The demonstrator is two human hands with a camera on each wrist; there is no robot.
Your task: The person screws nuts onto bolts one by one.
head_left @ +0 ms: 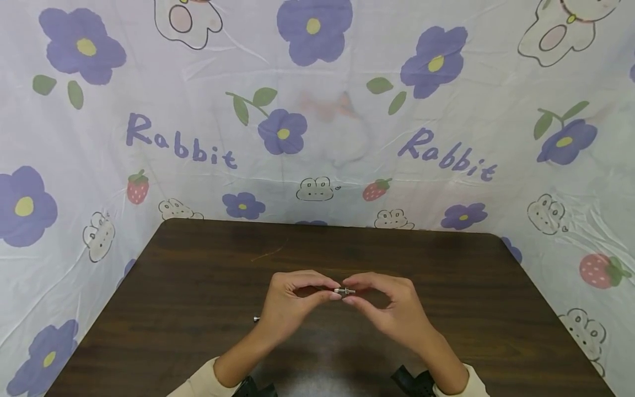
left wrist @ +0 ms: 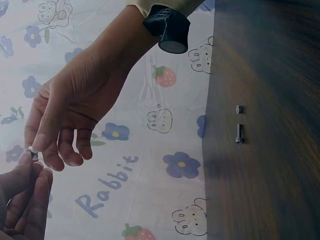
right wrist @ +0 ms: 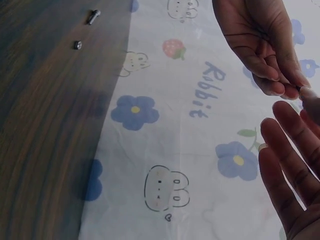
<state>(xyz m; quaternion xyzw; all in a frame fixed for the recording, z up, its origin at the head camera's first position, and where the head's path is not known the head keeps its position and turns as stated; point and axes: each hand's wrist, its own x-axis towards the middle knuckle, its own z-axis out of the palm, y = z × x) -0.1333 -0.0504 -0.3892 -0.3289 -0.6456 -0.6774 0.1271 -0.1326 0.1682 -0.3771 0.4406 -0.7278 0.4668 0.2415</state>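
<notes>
A small metal bolt [head_left: 351, 291] lies sideways between the two hands, held above the table, with a wider nut-like ring [head_left: 346, 291] around its middle. My left hand [head_left: 292, 303] pinches the bolt's left end between thumb and forefinger. From the other side, the thumb and forefinger of my right hand [head_left: 397, 309] are at the ring, one above and one below it. In the right wrist view, the other right fingers [right wrist: 287, 162] stand out fairly straight. Fingertips hide much of the bolt in both wrist views.
On the dark wooden table [head_left: 198, 275] lie a loose bolt [left wrist: 240, 134] and a small nut [left wrist: 239, 109] close together. The head view shows a small metal piece [head_left: 256, 319] beside the left wrist. A printed cloth [head_left: 347, 121] hangs around the table's back and sides.
</notes>
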